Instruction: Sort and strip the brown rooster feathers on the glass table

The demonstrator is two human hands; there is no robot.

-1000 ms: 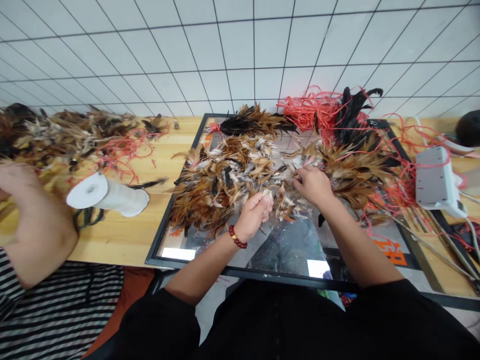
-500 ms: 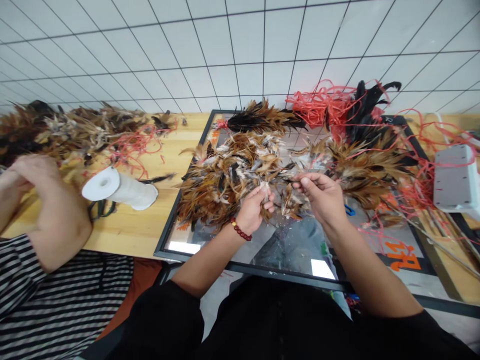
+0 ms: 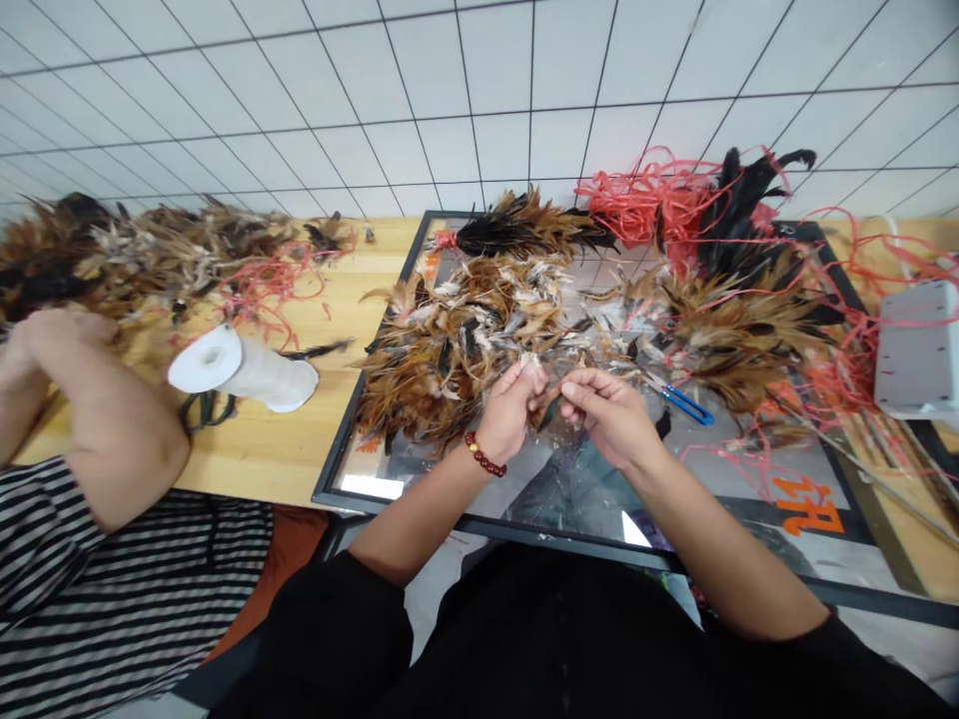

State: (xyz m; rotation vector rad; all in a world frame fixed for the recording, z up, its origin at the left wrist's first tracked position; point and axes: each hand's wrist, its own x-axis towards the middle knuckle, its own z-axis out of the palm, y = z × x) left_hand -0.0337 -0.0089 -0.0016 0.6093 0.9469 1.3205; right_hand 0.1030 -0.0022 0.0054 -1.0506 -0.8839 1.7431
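Note:
My left hand [image 3: 510,404], with a dark red bead bracelet [image 3: 485,457] at its wrist, is closed on feathers whose pale ends show at the fingertips. My right hand [image 3: 610,411] pinches a small brown feather [image 3: 552,401] between thumb and forefinger, close to the left fingers. Both hands are above a glass-topped frame [image 3: 420,489]. A heap of brown, white and black feathers [image 3: 427,384] lies beyond and left of them. Right of my right hand rests a blue-handled cutting tool [image 3: 687,404], partly over a bundle of brown feathers [image 3: 749,330].
A tied dark feather bundle [image 3: 516,228] and tangled red plastic string [image 3: 644,205] lie at the back. On the left are a white spool [image 3: 247,369], more feathers [image 3: 180,250] and a co-worker's arm [image 3: 120,419]. A grey-white box [image 3: 918,345] stands at right.
My right hand has moved left and slightly down, toward my left hand, now with a brown feather. More of the blue-handled tool shows. The view has shifted slightly.

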